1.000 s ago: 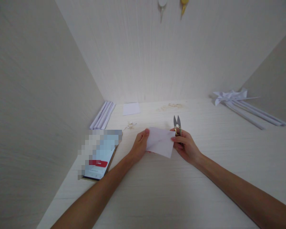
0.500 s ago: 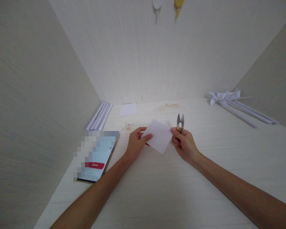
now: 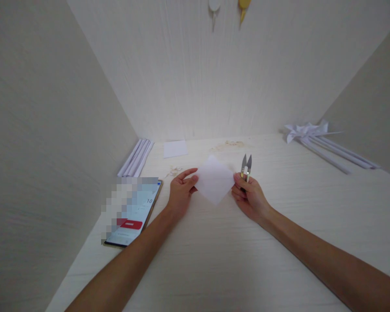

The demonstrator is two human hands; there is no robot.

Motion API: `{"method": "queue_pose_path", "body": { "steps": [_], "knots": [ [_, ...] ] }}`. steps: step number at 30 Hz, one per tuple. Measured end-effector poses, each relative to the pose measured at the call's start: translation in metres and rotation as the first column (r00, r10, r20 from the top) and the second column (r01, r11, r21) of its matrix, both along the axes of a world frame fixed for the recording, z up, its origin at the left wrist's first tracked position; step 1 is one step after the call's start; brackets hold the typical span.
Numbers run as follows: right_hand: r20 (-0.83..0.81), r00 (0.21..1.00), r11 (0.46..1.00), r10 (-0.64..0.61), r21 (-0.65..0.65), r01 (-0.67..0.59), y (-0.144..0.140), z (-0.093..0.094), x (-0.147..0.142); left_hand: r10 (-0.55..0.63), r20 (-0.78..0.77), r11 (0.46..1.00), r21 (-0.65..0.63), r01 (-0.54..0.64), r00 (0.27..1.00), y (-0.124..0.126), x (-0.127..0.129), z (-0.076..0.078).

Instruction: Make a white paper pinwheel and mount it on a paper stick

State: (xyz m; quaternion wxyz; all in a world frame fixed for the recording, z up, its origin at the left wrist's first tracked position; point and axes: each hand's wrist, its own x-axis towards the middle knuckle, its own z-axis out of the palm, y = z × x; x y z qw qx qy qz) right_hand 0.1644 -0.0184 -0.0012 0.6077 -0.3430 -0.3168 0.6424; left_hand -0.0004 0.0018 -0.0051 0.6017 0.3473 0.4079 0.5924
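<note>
One phone (image 3: 133, 211), one snips (image 3: 246, 167)

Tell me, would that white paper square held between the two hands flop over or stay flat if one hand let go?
The paper square looks thin and very light, so it would probably droop somewhat. It is small, pinched at its side corners by the left hand and right hand, and stays flat now. It likely creases and tears easily.
</note>
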Motion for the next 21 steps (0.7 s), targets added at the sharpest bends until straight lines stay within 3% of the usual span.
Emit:
{"method": "queue_pose_path", "body": {
  "steps": [4,6,9,13,16,21],
  "knots": [
    [-0.050,0.998,0.999,-0.045,-0.025,0.044,0.002,0.000,0.002,0.045,0.075,0.999,0.018,-0.047,0.996,0.000,-0.001,0.002],
    [-0.081,0.994,0.996,-0.080,-0.044,0.077,0.002,0.000,0.002,-0.004,0.064,0.998,0.063,0.000,0.998,-0.002,0.001,0.002],
    [-0.113,0.989,0.994,-0.098,-0.062,0.091,0.002,0.001,0.001,-0.132,-0.067,0.983,0.123,0.140,0.989,-0.007,0.006,0.003],
    [-0.099,0.992,0.996,-0.078,-0.053,0.073,0.001,0.001,0.000,-0.201,-0.326,0.972,0.054,0.230,0.924,-0.011,0.012,0.005],
    [-0.102,0.992,0.996,-0.071,-0.055,0.066,0.001,0.001,0.000,-0.177,-0.363,0.975,0.064,0.214,0.915,-0.011,0.011,0.005],
    [-0.049,0.996,0.996,-0.077,-0.043,0.075,0.000,0.001,0.001,-0.052,-0.229,0.996,0.059,0.068,0.972,-0.006,0.007,0.004]
  ]
}}
